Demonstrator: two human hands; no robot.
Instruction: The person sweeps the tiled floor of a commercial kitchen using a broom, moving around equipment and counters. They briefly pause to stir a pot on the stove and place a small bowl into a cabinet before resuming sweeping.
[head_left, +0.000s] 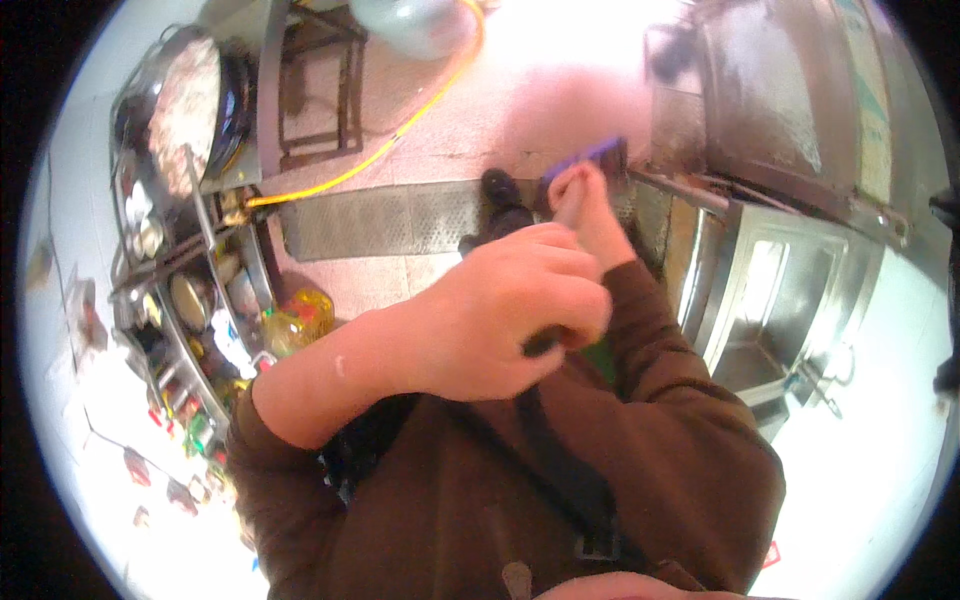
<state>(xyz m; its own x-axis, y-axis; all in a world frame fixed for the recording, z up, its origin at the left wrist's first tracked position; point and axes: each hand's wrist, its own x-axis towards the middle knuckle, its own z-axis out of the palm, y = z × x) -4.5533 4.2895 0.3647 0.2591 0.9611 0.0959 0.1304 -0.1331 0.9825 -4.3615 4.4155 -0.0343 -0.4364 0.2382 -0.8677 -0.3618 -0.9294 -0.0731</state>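
Note:
My left hand (517, 315) is a fist in front of my chest, closed around what looks like the upper end of a long-handled tool. A dark bit of the handle (541, 341) shows at the thumb side. Lower and farther out, my right hand (589, 195) grips the same tool, which seems to be a broom; most of its shaft is hidden by my hands. Its head (613, 157), dark with a purple edge, is just beyond my right hand, above the floor. My dark shoe (499, 191) stands left of it.
A yellow hose (375, 154) crosses the pinkish floor over a grey perforated strip (375, 221). At left are a large pan with pale contents (184, 112), crowded shelves (195, 300) and a yellow oil jug (300, 321). A stainless steel sink (716, 307) stands at right.

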